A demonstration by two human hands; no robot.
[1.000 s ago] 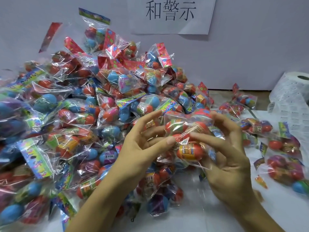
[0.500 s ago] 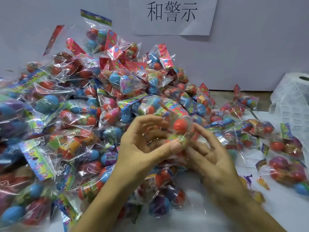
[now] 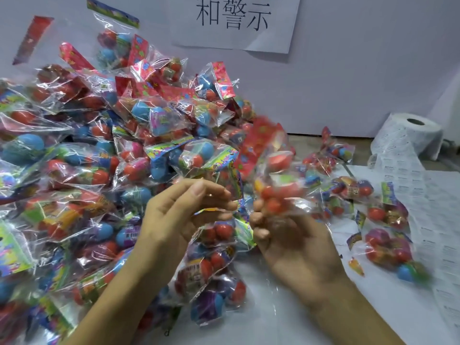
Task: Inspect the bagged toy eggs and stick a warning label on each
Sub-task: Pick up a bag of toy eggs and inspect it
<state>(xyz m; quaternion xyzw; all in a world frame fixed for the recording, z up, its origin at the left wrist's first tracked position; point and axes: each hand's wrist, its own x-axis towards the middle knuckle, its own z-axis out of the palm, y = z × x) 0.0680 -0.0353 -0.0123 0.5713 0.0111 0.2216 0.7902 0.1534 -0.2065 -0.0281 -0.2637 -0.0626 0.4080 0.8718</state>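
Nearest us, our right hand sits palm-up, fingers curled round the bottom of a bag of toy eggs. The bag stands up from the fingers, red header card on top, and it's blurred, so we can't read any detail on it. Our left hand is just beside it on the left, palm facing right, fingers loosely curled w/ the tips near the bag's edge; we can't tell if they pinch the film or hold nothing. Below and btwn both hands lie more bags, one w/ red eggs right under the fingertips.

Left and behind, the big heap of bagged eggs rises toward the wall. To the right, a few bags lie apart on sheets of printed labels. Further back right stands the label roll. On the wall hangs a paper sign w/ Chinese characters.
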